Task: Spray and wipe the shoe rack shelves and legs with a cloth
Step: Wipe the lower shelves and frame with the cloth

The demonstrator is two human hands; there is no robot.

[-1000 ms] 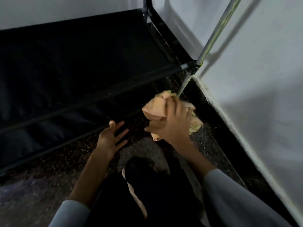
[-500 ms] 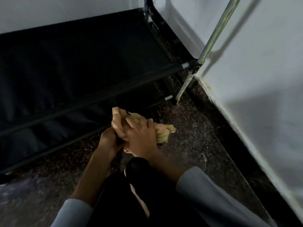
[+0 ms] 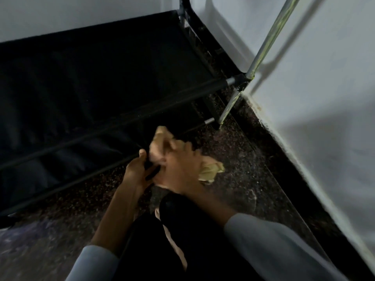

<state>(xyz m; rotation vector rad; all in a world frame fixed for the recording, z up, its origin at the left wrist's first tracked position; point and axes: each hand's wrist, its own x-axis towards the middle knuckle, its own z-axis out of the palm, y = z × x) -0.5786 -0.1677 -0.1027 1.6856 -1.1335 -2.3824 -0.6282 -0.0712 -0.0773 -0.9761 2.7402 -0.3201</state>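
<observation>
The shoe rack has black fabric shelves [image 3: 91, 78] and a silver metal leg [image 3: 261, 51] at its front right corner, close to the white wall. A crumpled peach-yellow cloth [image 3: 211, 171] is bunched low over the floor, just in front of the bottom shelf's front bar [image 3: 71, 181]. My right hand [image 3: 180, 169] is closed on the cloth. My left hand [image 3: 136, 173] touches the cloth's left side at the bar; its fingers are partly hidden, so its grip is unclear. No spray bottle is in view.
A white wall [image 3: 324, 118] runs along the right, meeting the dark speckled floor [image 3: 243, 179] at a grimy edge. My knee in black trousers [image 3: 182, 230] is bent under my hands. Another white wall stands behind the rack.
My right hand carried the cloth from the rack's front right leg down and left to the bottom bar. My left hand, earlier open over the floor, has come up against the cloth.
</observation>
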